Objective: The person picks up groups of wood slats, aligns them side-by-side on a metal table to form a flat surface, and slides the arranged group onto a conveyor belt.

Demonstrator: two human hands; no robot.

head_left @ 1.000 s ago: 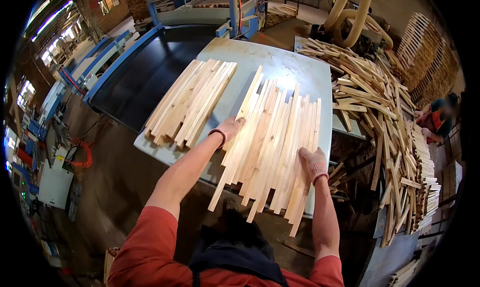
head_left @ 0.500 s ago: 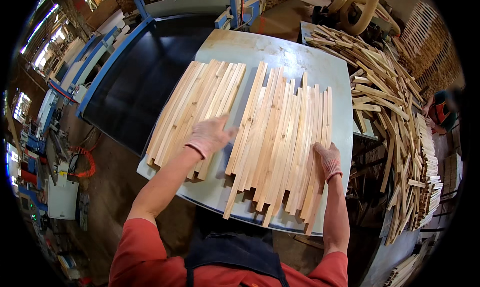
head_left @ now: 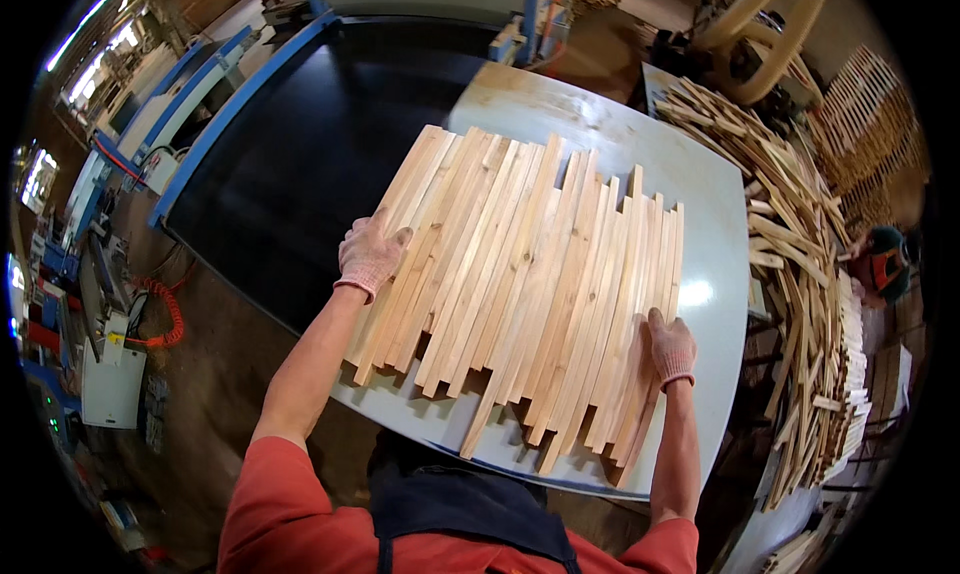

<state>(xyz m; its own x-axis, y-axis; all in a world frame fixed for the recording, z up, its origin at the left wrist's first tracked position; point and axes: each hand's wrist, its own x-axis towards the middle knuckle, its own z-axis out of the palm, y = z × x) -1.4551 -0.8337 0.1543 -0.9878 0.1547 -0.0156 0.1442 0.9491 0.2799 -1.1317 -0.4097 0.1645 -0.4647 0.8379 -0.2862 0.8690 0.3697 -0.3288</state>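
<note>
A single row of pale wooden strips (head_left: 520, 274) lies side by side on a smooth grey-white tabletop (head_left: 715, 214), their ends uneven at both far and near sides. My left hand (head_left: 370, 254), in a pinkish knit glove, grips the row's outer left edge, with the thumb over the top. At the opposite edge my right hand (head_left: 673, 348), gloved alike, grips the outermost strips, its thumb on top and fingers along the side. Between the two hands the strips are pressed close together. The fingers' undersides are hidden.
A black machine bed (head_left: 330, 124) with a blue frame adjoins the table at the far left. To the right lies a heap of loose wooden sticks (head_left: 790, 264), and a person (head_left: 882, 264) is beyond it. A hose (head_left: 770, 64) curves at the back right. A red coiled cable (head_left: 165, 314) hangs left.
My left hand has moved left to the outer edge of the strips. The gap between the two groups has closed, making one row. My right hand stays on the right edge.
</note>
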